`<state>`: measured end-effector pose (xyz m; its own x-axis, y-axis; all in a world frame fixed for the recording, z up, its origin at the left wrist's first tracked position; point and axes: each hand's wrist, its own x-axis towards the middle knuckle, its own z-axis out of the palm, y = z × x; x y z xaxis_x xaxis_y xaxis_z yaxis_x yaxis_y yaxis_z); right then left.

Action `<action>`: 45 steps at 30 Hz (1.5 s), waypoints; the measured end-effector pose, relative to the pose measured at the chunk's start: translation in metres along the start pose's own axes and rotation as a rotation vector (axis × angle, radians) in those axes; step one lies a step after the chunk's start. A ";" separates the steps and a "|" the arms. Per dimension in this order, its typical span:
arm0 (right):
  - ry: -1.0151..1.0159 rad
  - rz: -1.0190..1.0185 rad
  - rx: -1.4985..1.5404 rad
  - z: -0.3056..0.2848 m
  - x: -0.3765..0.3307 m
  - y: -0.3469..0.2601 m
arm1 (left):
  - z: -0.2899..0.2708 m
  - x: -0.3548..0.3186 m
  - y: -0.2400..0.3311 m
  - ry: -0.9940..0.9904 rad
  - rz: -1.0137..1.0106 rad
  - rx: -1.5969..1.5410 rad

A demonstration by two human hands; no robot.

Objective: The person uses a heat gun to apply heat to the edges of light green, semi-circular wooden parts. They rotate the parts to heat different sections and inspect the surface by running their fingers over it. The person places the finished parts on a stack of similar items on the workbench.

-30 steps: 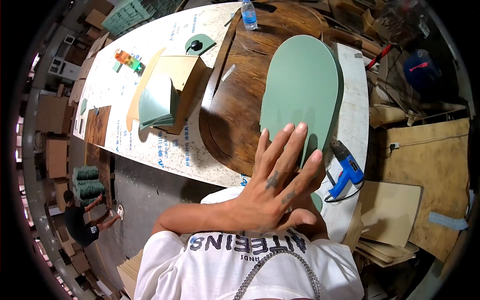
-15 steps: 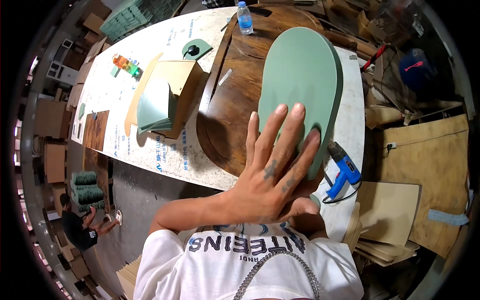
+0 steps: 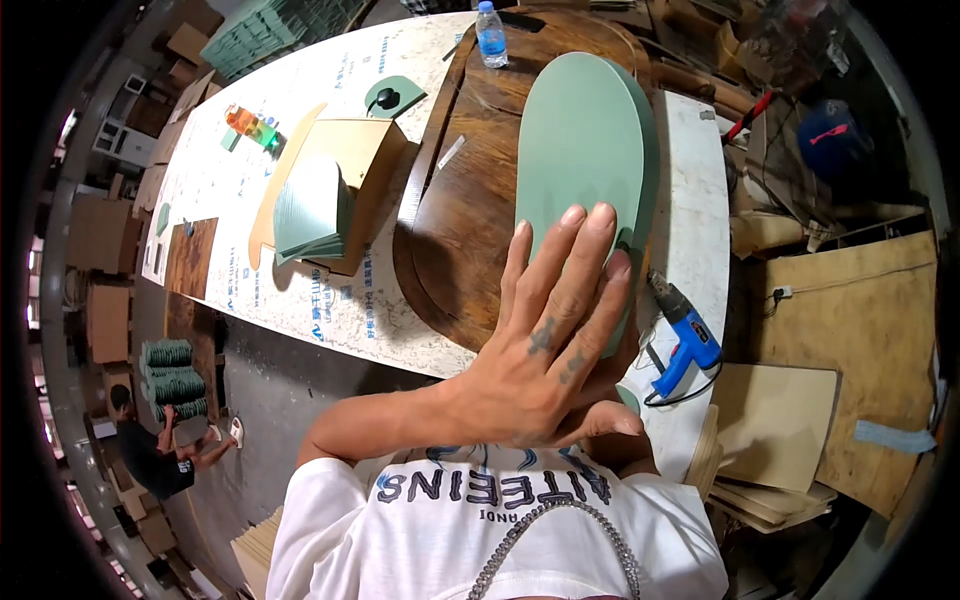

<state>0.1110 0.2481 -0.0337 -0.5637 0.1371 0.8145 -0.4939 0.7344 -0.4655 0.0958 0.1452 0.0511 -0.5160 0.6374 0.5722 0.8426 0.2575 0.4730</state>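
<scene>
At centre frame, the left hand (image 3: 545, 350) is spread flat, gripping nothing, over the long rounded pale-green foam panel (image 3: 580, 160), seemingly pressing it down; the right hand is hidden.

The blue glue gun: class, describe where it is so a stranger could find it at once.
Start at the long white worktable. Near its right edge, beside the green oval panel, lies the blue glue gun. It is the only bright blue tool there, trailing a black cord.
</scene>
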 end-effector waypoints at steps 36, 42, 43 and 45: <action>0.241 0.535 0.515 0.004 0.018 -0.017 | -0.006 0.002 0.005 -0.232 0.029 -0.062; 0.155 0.704 0.492 0.006 0.014 -0.015 | -0.027 -0.012 0.019 -0.240 0.059 -0.220; 0.242 0.712 0.612 0.007 0.021 -0.018 | -0.032 -0.010 0.019 -0.192 0.122 -0.223; 0.210 0.717 0.676 0.000 0.026 -0.017 | -0.043 -0.009 0.019 -0.056 0.143 -0.235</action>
<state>0.1050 0.2392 -0.0047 -0.7794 0.5607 0.2795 -0.3925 -0.0894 -0.9154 0.1098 0.1130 0.0840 -0.3800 0.6959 0.6094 0.8440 -0.0088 0.5363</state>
